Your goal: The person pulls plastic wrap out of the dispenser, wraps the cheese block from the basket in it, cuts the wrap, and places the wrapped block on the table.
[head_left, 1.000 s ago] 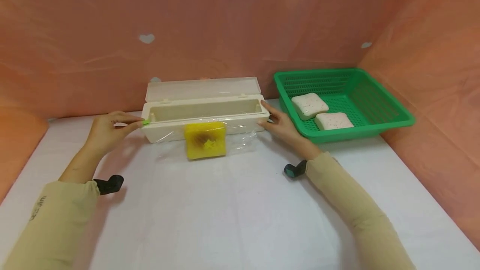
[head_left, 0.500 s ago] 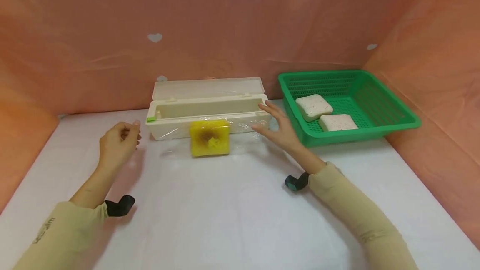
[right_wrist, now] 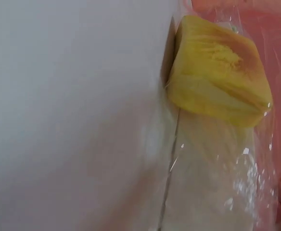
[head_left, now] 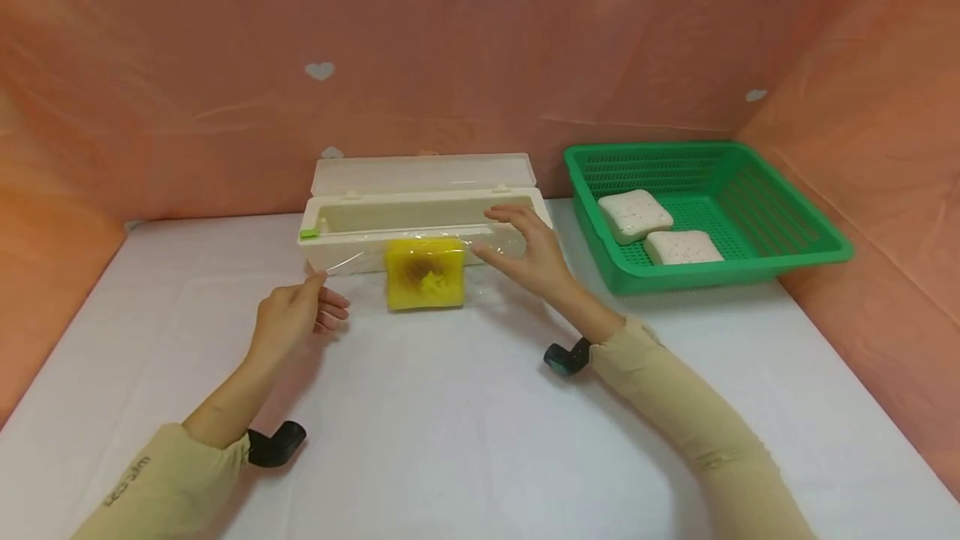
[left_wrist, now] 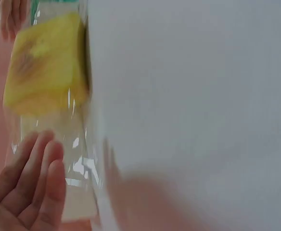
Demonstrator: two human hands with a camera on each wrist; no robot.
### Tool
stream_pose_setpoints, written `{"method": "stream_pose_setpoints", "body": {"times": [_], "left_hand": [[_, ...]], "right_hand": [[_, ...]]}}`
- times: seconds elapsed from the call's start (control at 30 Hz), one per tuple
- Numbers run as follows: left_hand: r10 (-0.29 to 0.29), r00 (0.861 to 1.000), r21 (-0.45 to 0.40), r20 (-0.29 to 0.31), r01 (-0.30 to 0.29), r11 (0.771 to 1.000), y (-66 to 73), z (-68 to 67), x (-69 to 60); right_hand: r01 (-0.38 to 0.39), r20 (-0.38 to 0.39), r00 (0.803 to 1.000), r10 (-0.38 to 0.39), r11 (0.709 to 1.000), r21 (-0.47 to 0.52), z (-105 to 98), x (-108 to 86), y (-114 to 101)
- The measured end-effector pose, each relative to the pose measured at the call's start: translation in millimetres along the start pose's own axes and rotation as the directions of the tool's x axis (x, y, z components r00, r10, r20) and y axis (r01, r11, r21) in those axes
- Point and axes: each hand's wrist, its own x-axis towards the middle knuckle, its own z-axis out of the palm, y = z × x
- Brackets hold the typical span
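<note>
In front of a long white box (head_left: 420,197) running left to right on a white surface (head_left: 450,423), a squarish yellow block (head_left: 426,283) lies under clear film (right_wrist: 241,192), between two hands. The right hand (head_left: 532,261) is nearer, just beside the block, its grip released, fingers spread. The left hand (head_left: 288,315), farther away, is also released, fingers extended.

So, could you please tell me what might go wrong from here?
The clear film is wrinkled beside the yellow block; pulling unevenly might crease or tear it, or perhaps shift the block.

The lid of the white box is up, with the right hand close to the box; a bump might close it.
</note>
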Motion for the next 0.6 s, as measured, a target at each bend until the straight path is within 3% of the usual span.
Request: {"method": "stream_pose_setpoints", "body": {"times": [0.07,0.17,0.6], "left_hand": [[-0.040,0.996,-0.034,0.080,0.043,0.999,3.6,8.4,-0.7],[-0.078,0.986,-0.058,0.146,0.087,0.995,5.8,20.7,-1.9],[-0.109,0.972,-0.094,0.207,0.131,0.987,3.8,51.1,-3.8]], "right_hand": [[-0.004,0.026,1.000,0.004,1.000,-0.012,3.2,3.0,-2.7],[-0.007,0.055,0.998,0.009,1.000,-0.028,9.5,6.3,-5.8],[0.066,0.157,0.987,-0.041,0.986,-0.155,31.6,16.1,-15.3]]}}
